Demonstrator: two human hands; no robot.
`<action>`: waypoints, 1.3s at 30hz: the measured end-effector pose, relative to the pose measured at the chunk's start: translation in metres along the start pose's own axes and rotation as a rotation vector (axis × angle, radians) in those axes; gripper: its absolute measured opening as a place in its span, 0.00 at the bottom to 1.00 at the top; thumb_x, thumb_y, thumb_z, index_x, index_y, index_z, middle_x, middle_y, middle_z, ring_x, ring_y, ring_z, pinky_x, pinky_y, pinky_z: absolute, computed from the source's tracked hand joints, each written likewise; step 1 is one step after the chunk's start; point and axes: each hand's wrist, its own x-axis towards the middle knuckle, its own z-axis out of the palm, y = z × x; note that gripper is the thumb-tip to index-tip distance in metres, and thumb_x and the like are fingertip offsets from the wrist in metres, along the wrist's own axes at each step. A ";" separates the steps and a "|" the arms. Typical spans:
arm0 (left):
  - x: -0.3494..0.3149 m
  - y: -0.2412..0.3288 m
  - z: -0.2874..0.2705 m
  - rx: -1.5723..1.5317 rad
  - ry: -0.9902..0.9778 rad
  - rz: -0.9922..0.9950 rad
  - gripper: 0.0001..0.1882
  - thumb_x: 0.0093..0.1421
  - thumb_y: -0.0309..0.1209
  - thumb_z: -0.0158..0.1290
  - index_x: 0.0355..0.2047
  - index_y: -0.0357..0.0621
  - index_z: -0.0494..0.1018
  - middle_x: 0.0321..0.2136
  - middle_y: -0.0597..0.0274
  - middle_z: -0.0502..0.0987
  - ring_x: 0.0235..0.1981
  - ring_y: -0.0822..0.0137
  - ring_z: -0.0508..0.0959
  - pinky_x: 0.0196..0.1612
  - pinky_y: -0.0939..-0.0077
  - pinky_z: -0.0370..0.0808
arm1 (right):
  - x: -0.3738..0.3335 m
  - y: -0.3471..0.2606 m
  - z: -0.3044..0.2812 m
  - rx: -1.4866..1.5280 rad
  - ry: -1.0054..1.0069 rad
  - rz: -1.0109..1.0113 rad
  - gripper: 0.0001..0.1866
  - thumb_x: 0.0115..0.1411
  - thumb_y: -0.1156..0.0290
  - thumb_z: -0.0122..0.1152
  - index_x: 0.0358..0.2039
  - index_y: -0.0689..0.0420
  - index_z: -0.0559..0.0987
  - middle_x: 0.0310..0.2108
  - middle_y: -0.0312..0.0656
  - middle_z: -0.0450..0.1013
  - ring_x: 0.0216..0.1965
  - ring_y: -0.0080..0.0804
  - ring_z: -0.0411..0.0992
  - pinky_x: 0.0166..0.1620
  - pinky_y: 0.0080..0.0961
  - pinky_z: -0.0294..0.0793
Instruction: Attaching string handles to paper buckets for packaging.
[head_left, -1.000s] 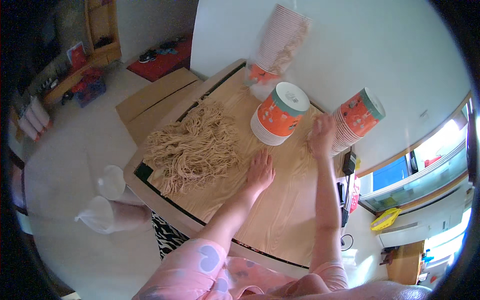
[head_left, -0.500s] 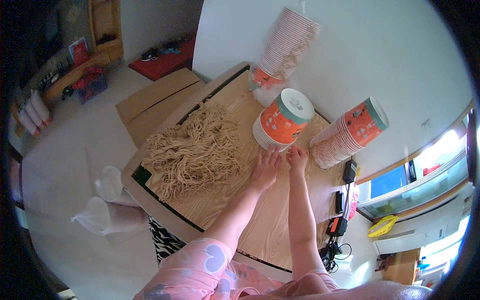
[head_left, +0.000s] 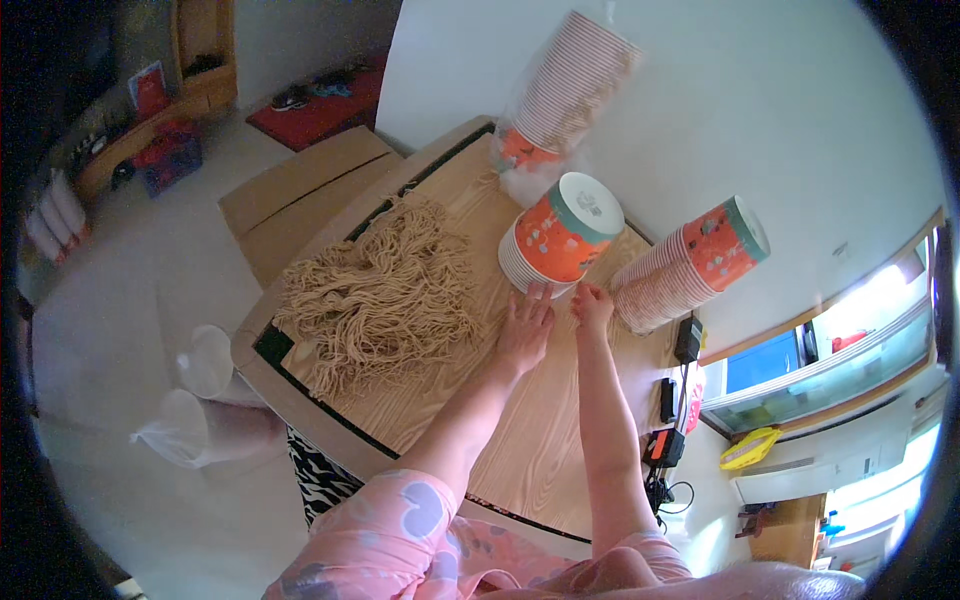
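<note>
In the middle of the wood-grain table point(head_left: 545, 435), a short stack of orange paper cups point(head_left: 556, 240) with a green band stands upside down. My left hand point(head_left: 526, 332) lies palm down before it, fingers stretched out, the tips at the lowest white rims. Close by on the right, my right hand point(head_left: 593, 305) is closed, its thumb and fingers pinched together beside the base of the stack. Whatever sits in that pinch, if anything, is too small to make out. A heap of beige string point(head_left: 385, 295) spreads over the table left of my hands.
A taller cup stack point(head_left: 695, 262) leans to the right, by the wall. Behind, a bagged cup stack point(head_left: 570, 90) stands in clear plastic. Black power adapters point(head_left: 664, 448) line the right edge. A cardboard box point(head_left: 305, 200) and white plastic bags point(head_left: 195, 425) are beyond the left side.
The whole view has shifted slightly to the left. Both hands keep nearly the same place and pose at the base of the short cup stack.
</note>
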 end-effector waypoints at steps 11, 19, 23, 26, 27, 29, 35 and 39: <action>-0.003 0.001 -0.008 -0.019 -0.040 -0.012 0.21 0.59 0.35 0.41 0.52 0.46 0.67 0.66 0.55 0.40 0.65 0.48 0.45 0.60 0.37 0.46 | -0.024 -0.138 0.000 -0.529 0.034 -1.101 0.12 0.56 0.73 0.56 0.42 0.57 0.73 0.44 0.52 0.66 0.37 0.44 0.69 0.35 0.33 0.70; -0.001 0.001 -0.005 -0.039 -0.059 -0.037 0.22 0.56 0.35 0.44 0.51 0.44 0.67 0.65 0.53 0.45 0.58 0.49 0.59 0.59 0.40 0.51 | -0.009 -0.145 -0.003 -0.685 -0.248 -1.123 0.02 0.56 0.78 0.55 0.30 0.61 0.73 0.27 0.44 0.69 0.26 0.34 0.70 0.29 0.25 0.69; -0.004 -0.002 0.002 0.002 0.032 -0.018 0.22 0.56 0.35 0.44 0.51 0.43 0.67 0.64 0.53 0.46 0.56 0.50 0.62 0.58 0.42 0.53 | -0.022 -0.152 0.005 -0.676 -0.275 -1.030 0.03 0.54 0.76 0.55 0.30 0.59 0.73 0.30 0.46 0.70 0.33 0.46 0.71 0.35 0.36 0.70; -0.003 0.000 0.003 -0.080 0.022 -0.054 0.21 0.57 0.34 0.44 0.51 0.43 0.68 0.64 0.54 0.47 0.55 0.51 0.63 0.58 0.42 0.53 | -0.022 -0.151 0.004 -0.629 -0.275 -1.018 0.03 0.54 0.77 0.55 0.30 0.59 0.73 0.30 0.46 0.70 0.33 0.46 0.70 0.35 0.35 0.70; -0.004 0.001 0.003 -0.120 0.069 -0.071 0.21 0.57 0.34 0.44 0.51 0.43 0.68 0.64 0.55 0.47 0.55 0.52 0.63 0.58 0.43 0.54 | -0.018 -0.149 0.003 -0.629 -0.263 -1.050 0.03 0.54 0.78 0.55 0.31 0.60 0.73 0.30 0.46 0.70 0.33 0.46 0.70 0.35 0.34 0.70; -0.003 0.000 0.002 -0.158 0.117 -0.088 0.20 0.58 0.33 0.43 0.50 0.43 0.68 0.64 0.55 0.47 0.55 0.52 0.63 0.57 0.43 0.54 | -0.013 -0.147 0.002 -0.626 -0.251 -1.084 0.03 0.54 0.78 0.54 0.31 0.60 0.72 0.30 0.47 0.70 0.33 0.46 0.70 0.35 0.34 0.70; -0.002 0.000 -0.007 -0.033 -0.033 0.011 0.20 0.58 0.34 0.43 0.50 0.45 0.68 0.64 0.56 0.48 0.55 0.55 0.62 0.57 0.46 0.55 | -0.010 -0.153 -0.001 -0.616 -0.215 -1.132 0.02 0.56 0.80 0.53 0.31 0.62 0.71 0.29 0.45 0.67 0.27 0.36 0.68 0.30 0.25 0.68; -0.005 -0.002 -0.005 -0.065 0.104 0.020 0.23 0.61 0.31 0.41 0.55 0.34 0.61 0.56 0.46 0.60 0.48 0.52 0.67 0.48 0.50 0.62 | -0.008 -0.165 0.001 -0.593 -0.229 -1.096 0.02 0.57 0.79 0.52 0.31 0.61 0.71 0.28 0.42 0.67 0.28 0.33 0.68 0.30 0.24 0.68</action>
